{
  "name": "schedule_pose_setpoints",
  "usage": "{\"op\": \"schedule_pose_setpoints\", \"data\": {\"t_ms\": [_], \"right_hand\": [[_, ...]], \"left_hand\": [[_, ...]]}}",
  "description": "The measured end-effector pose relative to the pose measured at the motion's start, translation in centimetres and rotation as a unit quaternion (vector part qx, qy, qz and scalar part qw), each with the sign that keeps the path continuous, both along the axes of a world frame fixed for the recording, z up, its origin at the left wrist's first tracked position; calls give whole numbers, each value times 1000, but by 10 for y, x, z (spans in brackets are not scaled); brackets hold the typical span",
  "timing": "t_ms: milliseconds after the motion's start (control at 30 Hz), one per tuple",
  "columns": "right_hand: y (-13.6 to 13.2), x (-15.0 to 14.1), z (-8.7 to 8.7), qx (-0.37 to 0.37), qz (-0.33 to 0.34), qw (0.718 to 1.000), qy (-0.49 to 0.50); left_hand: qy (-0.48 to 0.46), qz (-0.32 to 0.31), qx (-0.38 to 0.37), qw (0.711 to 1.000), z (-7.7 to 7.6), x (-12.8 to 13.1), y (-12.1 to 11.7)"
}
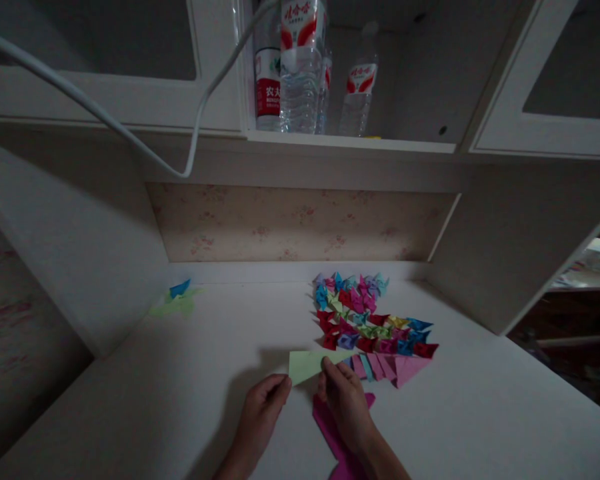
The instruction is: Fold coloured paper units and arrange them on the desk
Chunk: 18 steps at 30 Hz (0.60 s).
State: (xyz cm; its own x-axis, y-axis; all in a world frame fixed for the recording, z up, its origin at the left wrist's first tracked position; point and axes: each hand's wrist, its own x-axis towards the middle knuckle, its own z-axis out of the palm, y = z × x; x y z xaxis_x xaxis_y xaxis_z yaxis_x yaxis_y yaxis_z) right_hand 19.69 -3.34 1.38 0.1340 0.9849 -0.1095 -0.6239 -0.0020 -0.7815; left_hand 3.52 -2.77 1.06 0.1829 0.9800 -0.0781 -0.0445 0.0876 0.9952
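Note:
A folded piece of light green paper (303,365), wide at the left and tapering to the right, is held above the white desk. My left hand (266,403) pinches its lower left corner between thumb and forefinger. Farther right, my right hand (344,393) grips the paper's lower edge, thumb on top. Beneath my right hand and forearm lies a magenta item (327,423), partly covered; I cannot tell what it is. Just beyond the right hand is an overlapping row of folded pink and blue paper strips (380,366).
Several rows of small colourful folded-paper pieces (375,330) stand behind the strips. Blue and green folded papers (180,293) sit at the desk's back left. Overhead, a shelf (350,143) holds plastic water bottles (300,80), and a white cable (187,170) hangs down in front.

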Motion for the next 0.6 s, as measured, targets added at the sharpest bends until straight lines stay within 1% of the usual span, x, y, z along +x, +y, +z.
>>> {"op": "schedule_pose_setpoints", "data": {"t_ms": [100, 233, 333, 433, 533, 600], "right_hand": [[2, 4, 0, -20, -40, 999, 20], [3, 6, 0, 1, -65, 998, -3], [4, 6, -1, -15, -61, 998, 4], [1, 5, -2, -26, -37, 999, 14], [-1, 2, -2, -1, -9, 1000, -19], [-1, 0, -1, 7, -11, 998, -54]], "left_hand": [[-21, 20, -12, 1000, -2, 2, 2], [-58, 54, -62, 995, 0, 3, 5], [-79, 69, -89, 991, 2, 3, 5], [-84, 70, -97, 989, 3, 4, 4], [-69, 59, -105, 990, 4, 8, 2], [-56, 62, -103, 991, 8, 11, 0]]}}
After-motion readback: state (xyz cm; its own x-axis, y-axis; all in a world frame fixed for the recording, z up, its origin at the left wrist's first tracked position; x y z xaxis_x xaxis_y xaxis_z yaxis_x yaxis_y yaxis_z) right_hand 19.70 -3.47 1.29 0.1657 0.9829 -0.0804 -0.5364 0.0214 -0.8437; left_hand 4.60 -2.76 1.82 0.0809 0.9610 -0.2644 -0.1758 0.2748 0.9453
